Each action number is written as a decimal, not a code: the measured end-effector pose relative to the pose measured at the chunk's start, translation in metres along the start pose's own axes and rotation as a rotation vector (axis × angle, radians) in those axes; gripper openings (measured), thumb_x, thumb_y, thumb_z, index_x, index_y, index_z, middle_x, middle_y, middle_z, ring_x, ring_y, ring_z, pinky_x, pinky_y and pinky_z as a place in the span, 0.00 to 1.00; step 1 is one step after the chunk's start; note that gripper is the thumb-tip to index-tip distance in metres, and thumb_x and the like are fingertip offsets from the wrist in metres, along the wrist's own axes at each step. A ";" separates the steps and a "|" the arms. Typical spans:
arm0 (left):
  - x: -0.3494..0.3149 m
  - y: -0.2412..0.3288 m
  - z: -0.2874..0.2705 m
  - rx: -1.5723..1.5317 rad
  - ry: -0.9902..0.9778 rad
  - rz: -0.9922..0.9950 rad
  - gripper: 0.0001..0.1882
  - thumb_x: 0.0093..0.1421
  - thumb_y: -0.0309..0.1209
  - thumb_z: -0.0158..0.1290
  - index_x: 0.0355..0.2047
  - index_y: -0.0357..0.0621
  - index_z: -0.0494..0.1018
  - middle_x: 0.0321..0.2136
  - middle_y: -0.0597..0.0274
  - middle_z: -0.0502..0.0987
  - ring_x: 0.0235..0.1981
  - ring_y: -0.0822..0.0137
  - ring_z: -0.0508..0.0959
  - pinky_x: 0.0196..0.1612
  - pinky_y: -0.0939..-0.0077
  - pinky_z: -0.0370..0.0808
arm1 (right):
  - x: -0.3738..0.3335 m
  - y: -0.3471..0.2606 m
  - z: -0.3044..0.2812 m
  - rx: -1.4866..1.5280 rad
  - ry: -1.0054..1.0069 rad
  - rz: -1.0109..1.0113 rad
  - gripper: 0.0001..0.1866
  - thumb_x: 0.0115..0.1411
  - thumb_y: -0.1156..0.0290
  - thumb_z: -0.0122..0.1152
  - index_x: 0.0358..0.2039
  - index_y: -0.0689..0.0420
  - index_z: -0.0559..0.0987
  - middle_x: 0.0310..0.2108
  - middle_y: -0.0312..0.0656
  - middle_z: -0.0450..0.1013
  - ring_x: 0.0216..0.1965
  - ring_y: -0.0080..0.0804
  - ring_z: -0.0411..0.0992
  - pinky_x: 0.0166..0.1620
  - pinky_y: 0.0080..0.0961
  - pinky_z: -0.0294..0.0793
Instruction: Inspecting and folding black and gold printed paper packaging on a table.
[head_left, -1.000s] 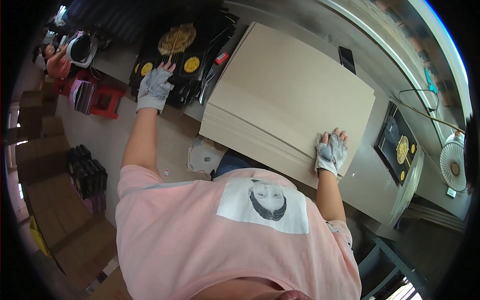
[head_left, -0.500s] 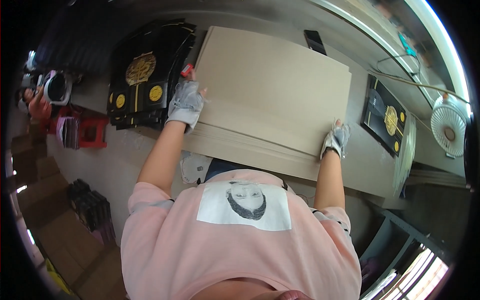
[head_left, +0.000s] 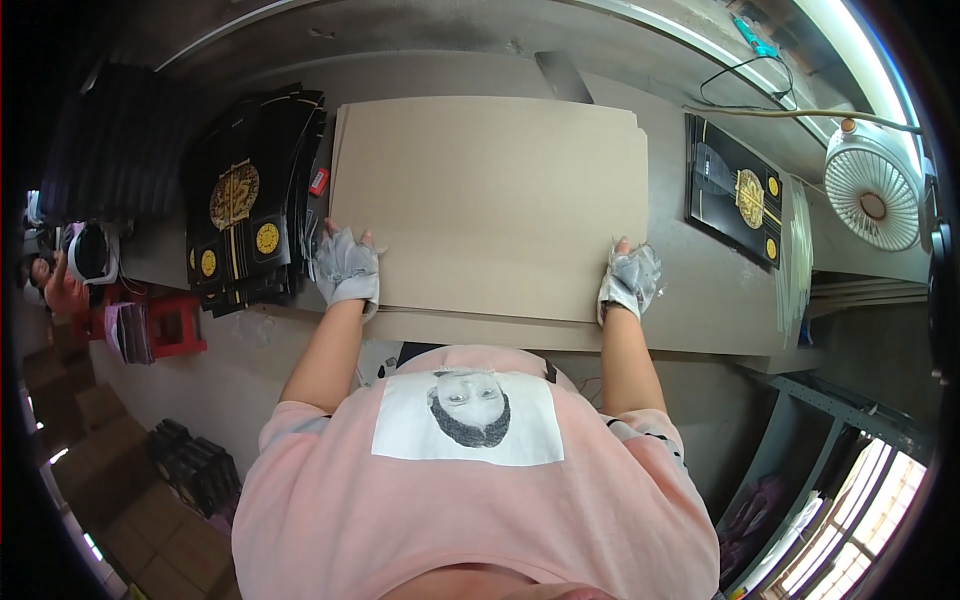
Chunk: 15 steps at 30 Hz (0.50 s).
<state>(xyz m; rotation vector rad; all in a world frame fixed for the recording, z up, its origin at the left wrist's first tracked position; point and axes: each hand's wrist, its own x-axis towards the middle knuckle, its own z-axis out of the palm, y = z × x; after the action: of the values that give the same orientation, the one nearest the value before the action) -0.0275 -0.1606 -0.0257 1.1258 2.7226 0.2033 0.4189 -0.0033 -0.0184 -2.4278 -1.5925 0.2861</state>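
Note:
A stack of large grey-brown cardboard sheets (head_left: 490, 200) lies flat on the worktable in front of me. Its near and right edges are slightly uneven, with lower sheets sticking out. My left hand (head_left: 346, 268), in a worn white-grey fingerless glove, grips the near left edge; the thumb and a fingertip show bare. Gloved the same way, my right hand (head_left: 630, 278) is curled against the near right edge of the sheets. The fingers' undersides are hidden in both hands. Beside the left edge lies a small red object (head_left: 319, 182).
Black printed pieces with gold emblems (head_left: 235, 195) are piled at the left. More black-and-gold pieces (head_left: 735, 185) lie at the right, near pale strips (head_left: 796, 265) and a white fan (head_left: 873, 190). A flat dark phone-like object (head_left: 563, 78) is behind the stack. Red stools (head_left: 178, 325) stand left.
The cardboard stack, slanted in the view before, now sits nearly level. Both hands stay at its sides, the left one lower along the edge. The whole view has shifted and turned.

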 end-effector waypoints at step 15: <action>0.010 -0.008 -0.009 -0.229 0.049 0.003 0.46 0.62 0.43 0.59 0.72 0.30 0.52 0.62 0.30 0.69 0.62 0.38 0.72 0.66 0.53 0.68 | -0.001 0.001 -0.001 0.015 0.017 -0.059 0.38 0.65 0.43 0.58 0.60 0.66 0.74 0.61 0.58 0.72 0.64 0.55 0.68 0.67 0.43 0.67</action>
<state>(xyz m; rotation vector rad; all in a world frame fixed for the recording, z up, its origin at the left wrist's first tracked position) -0.0423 -0.1595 -0.0195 1.0730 2.6548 0.5346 0.4192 -0.0049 -0.0173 -2.3608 -1.6457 0.2657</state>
